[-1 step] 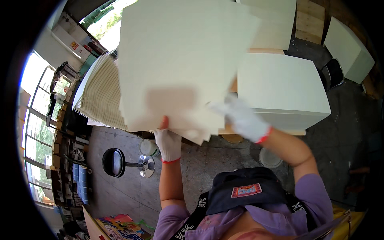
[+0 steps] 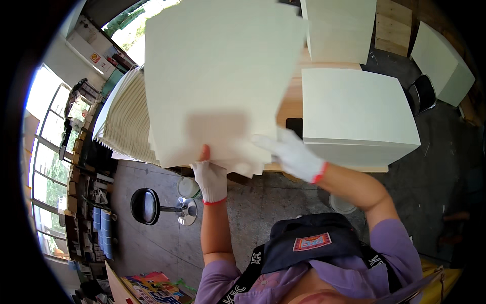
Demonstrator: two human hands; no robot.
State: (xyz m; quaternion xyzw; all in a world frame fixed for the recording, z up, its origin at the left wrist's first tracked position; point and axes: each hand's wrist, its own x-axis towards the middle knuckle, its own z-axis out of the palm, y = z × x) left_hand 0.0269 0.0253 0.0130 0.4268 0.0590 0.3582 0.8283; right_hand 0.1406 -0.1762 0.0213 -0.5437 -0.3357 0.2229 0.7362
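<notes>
Evidently nothing has shifted: the bundle of large cream sheets sits just where it did in the picture from an instant before, raised close to the camera above the wooden desk, with both gloved hands in the same places. The handling of the sheets looks caught mid-hold rather than at a change of step.

The left hand has its grip closed on the bundle's lower edge, thumb on the near face and fingers behind. The right hand lies against the lower right corner with fingers stretched out. Whether it pinches the sheets or only steadies them, I cannot tell.

Left of the bundle, a fanned stack of paper shows its stepped edges. To the right, a squared block of sheets rests on the desk, and two more pale blocks lie beyond it. A black round stool stands on the floor below.

The raised sheets hide most of the desk and whatever lies under them. How many sheets are held is unclear. A small dark object by the right fingers is too cut off to identify.
</notes>
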